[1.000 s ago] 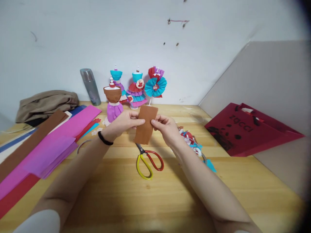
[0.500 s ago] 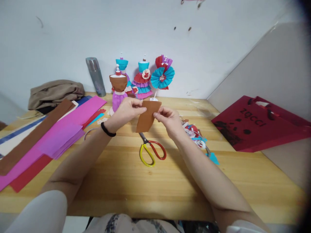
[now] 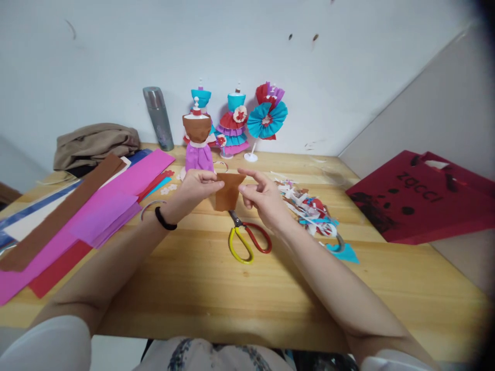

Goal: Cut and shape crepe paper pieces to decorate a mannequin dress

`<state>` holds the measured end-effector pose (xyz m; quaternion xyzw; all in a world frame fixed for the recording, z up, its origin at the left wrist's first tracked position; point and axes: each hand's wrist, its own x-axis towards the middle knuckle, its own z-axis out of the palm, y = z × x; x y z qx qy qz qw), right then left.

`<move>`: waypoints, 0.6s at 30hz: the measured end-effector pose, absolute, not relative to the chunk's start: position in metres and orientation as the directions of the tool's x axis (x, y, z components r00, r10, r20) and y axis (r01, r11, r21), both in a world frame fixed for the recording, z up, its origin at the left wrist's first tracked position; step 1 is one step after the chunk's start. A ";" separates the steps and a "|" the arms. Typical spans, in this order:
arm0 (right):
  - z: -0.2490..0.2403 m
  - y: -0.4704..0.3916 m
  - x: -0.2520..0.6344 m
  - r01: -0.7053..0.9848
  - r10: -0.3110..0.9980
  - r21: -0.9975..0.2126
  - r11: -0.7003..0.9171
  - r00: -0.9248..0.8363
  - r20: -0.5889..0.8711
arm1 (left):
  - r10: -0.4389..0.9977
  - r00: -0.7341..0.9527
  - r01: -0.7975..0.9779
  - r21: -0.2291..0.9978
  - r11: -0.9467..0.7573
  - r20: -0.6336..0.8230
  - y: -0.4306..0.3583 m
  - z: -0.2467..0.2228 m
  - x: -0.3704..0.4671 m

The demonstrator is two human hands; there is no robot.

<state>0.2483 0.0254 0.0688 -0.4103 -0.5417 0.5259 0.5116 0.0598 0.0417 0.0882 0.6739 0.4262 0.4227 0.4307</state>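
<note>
My left hand (image 3: 197,188) pinches the upper left of a small piece of brown paper (image 3: 229,193) between thumb and fingers. The paper is wider at its top than at its bottom. At its right edge is my right hand (image 3: 265,198), index finger stretched over the top corner and thumb tip against or just beside the edge; the fingers are apart. Below the paper lies a pair of scissors (image 3: 249,239) with one yellow and one red handle, its blades partly hidden by the paper.
Long coloured paper strips (image 3: 88,206) lie at left. Small dress forms (image 3: 198,134) in paper dresses stand by the wall, near a grey flask (image 3: 159,118) and folded cloth (image 3: 96,144). Paper scraps (image 3: 309,206) and a red bag (image 3: 417,198) are at right.
The brown paper looks shorter and has moved slightly down. My right hand has loosened, its index finger now stretched out. The whole view has shifted a little.
</note>
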 end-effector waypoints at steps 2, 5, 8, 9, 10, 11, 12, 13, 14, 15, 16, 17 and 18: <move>0.071 0.021 0.245 -0.127 0.984 -0.988 0.083 -0.146 0.102 | 0.922 0.312 0.216 0.928 -0.305 0.230 0.041 0.087 0.060; 0.073 0.018 0.242 -0.168 0.991 -0.982 0.082 -0.091 0.098 | 0.921 0.313 0.211 0.929 -0.304 0.231 0.036 0.088 0.063; 0.074 0.017 0.239 -0.199 0.992 -0.972 0.122 -0.003 0.125 | 0.953 0.231 0.165 0.957 -0.236 0.195 0.028 0.091 0.068; 0.075 0.017 0.239 -0.208 0.991 -0.969 0.136 0.021 0.134 | 0.963 0.200 0.140 0.967 -0.211 0.181 0.024 0.092 0.070; 0.075 0.017 0.238 -0.218 0.989 -0.965 0.149 0.041 0.143 | 0.970 0.174 0.112 0.975 -0.190 0.169 0.021 0.092 0.073; 0.075 0.016 0.237 -0.228 0.987 -0.961 0.159 0.054 0.151 | 0.975 0.158 0.084 0.981 -0.174 0.159 0.017 0.093 0.075; 0.075 0.016 0.236 -0.238 0.986 -0.957 0.166 0.061 0.156 | 0.978 0.148 0.053 0.986 -0.158 0.148 0.014 0.093 0.077; 0.075 0.016 0.235 -0.248 0.985 -0.953 0.172 0.064 0.162 | 0.981 0.138 0.018 0.990 -0.141 0.137 0.012 0.094 0.080; 0.076 0.015 0.234 -0.256 0.984 -0.950 0.178 0.064 0.167 | 0.984 0.126 -0.020 0.992 -0.125 0.126 0.010 0.094 0.082; 0.075 0.015 0.234 -0.264 0.983 -0.947 0.183 0.061 0.173 | 0.987 0.114 -0.059 0.992 -0.111 0.117 0.009 0.094 0.084; 0.075 0.014 0.233 -0.271 0.982 -0.944 0.187 0.055 0.179 | 0.988 0.104 -0.097 0.990 -0.102 0.112 0.009 0.095 0.086; 0.075 0.014 0.233 -0.281 0.982 -0.941 0.189 0.044 0.184 | 0.989 0.094 -0.134 0.986 -0.098 0.111 0.009 0.095 0.087; 0.075 0.013 0.234 -0.293 0.982 -0.937 0.188 0.027 0.189 | 0.990 0.087 -0.166 0.981 -0.099 0.114 0.009 0.095 0.088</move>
